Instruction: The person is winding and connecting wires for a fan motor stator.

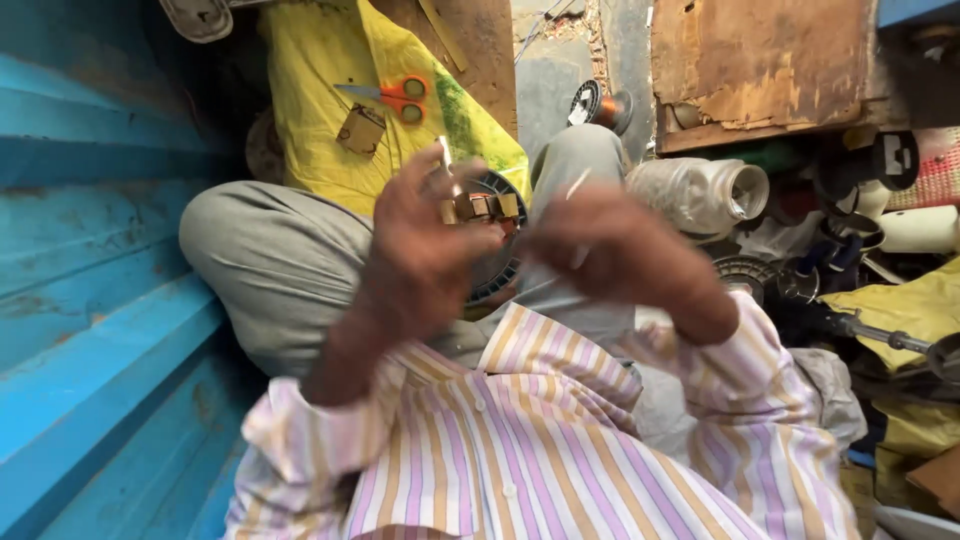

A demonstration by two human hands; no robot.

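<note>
Mid-frame, my left hand [420,245] pinches a small brown coil [480,207] with a thin strip rising from it; I judge fitting is underway; my right hand [625,255], blurred, grips a white sliver [577,185]; next needs steady alignment.

Floor [575,85] grey, patchy concrete. At 12 o'clock a yellow cloth [320,110] carrying orange-handled scissors [395,97]; a copper wire spool [600,105] at 1; a clear plastic jar [700,193] on its side at 2.
</note>
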